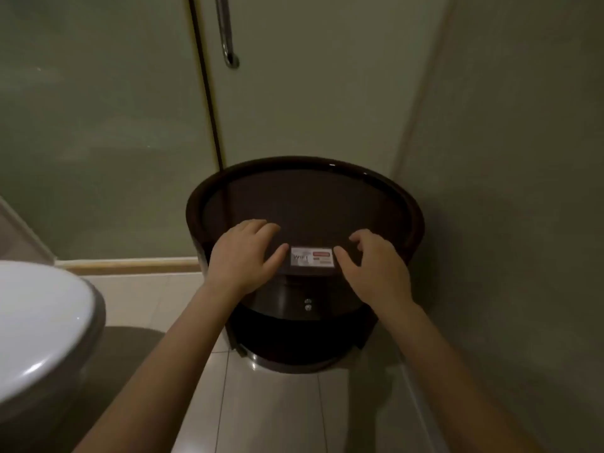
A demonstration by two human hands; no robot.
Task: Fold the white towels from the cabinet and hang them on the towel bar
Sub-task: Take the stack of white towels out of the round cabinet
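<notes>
A round dark-brown cabinet (pixel 376 191) stands in the corner, with a raised rim around its flat top and two small metal knobs (pixel 308 304) on its front. My left hand (pixel 243 256) lies palm down on the top's near left, fingers spread. Over the near right of the top, my right hand (pixel 372 261) has its fingers curled and apart, holding nothing. A small white WIFI card (pixel 312 256) lies flat between the two hands. No white towel is in view. A metal bar handle (pixel 225 31) hangs on the glass door above.
A frosted glass shower door and panel (pixel 98 125) stand behind the cabinet. A plain wall (pixel 506 158) closes the right side. A white toilet lid (pixel 36 322) fills the lower left. Pale floor tiles (pixel 277 413) run under my arms.
</notes>
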